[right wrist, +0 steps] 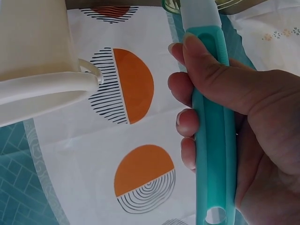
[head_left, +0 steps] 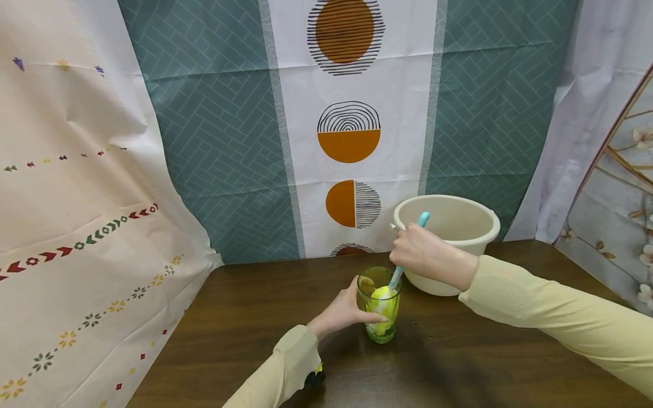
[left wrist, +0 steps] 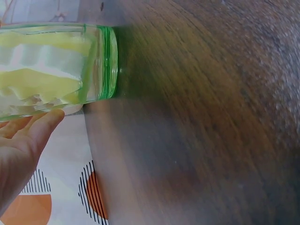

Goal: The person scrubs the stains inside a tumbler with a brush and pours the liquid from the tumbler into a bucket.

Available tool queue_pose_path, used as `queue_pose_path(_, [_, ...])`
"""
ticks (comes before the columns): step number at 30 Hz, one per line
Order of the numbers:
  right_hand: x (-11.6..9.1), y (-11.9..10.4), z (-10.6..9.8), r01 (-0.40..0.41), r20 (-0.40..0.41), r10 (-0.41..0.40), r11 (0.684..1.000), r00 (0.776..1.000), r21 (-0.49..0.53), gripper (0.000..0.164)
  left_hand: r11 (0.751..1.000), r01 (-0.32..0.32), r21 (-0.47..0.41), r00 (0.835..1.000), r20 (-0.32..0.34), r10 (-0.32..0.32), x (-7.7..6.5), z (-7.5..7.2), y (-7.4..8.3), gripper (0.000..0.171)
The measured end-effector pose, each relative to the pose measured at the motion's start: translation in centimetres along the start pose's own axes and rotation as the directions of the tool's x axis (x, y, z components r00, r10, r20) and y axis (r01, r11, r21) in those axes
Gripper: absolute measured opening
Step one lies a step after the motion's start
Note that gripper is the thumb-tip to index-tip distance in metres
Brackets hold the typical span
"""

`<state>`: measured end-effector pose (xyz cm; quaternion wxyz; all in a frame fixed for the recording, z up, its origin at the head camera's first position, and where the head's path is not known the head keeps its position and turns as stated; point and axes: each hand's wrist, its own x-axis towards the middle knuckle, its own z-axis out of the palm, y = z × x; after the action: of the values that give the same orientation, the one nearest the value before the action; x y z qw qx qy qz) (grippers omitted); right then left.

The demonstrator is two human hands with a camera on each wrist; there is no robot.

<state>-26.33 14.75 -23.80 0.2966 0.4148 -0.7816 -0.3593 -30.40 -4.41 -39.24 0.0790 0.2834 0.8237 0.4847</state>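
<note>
My left hand (head_left: 344,309) holds a green-tinted drinking glass (head_left: 382,335) round its side, the thumb across the front and the other fingers mostly behind it. Inside the glass sits the yellow-and-white sponge head (head_left: 384,306) of a cleaning brush. The brush's teal handle (right wrist: 213,150) rises at a slant out of the rim, and my right hand (head_left: 425,255) grips it from above, fingers wrapped round and thumb along it. In the left wrist view the glass's thick base (left wrist: 111,63) shows close to the tabletop; whether it touches, I cannot tell.
A cream plastic basin (head_left: 454,241) stands on the brown wooden table (head_left: 245,323) behind and right of the glass, close to my right hand. Patterned cloth (head_left: 219,141) hangs at the back and sides. Something small, black and yellow (head_left: 314,378), shows beside my left cuff.
</note>
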Motion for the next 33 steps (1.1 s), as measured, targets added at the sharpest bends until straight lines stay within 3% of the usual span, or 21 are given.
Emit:
queue_pose_path(16, [-0.05, 0.55, -0.29, -0.001, -0.023, 0.001, 1.0, 1.0, -0.011, 0.031, 1.0, -0.001, 0.027, 1.0, -0.005, 0.001, -0.05, -0.03, 0.18, 0.07])
queue_pose_path(33, [0.24, 0.23, -0.78, -0.017, -0.035, 0.016, 1.0, 0.999, -0.009, 0.025, 1.0, 0.012, 0.027, 1.0, 0.001, -0.012, -0.03, -0.09, 0.26, 0.07])
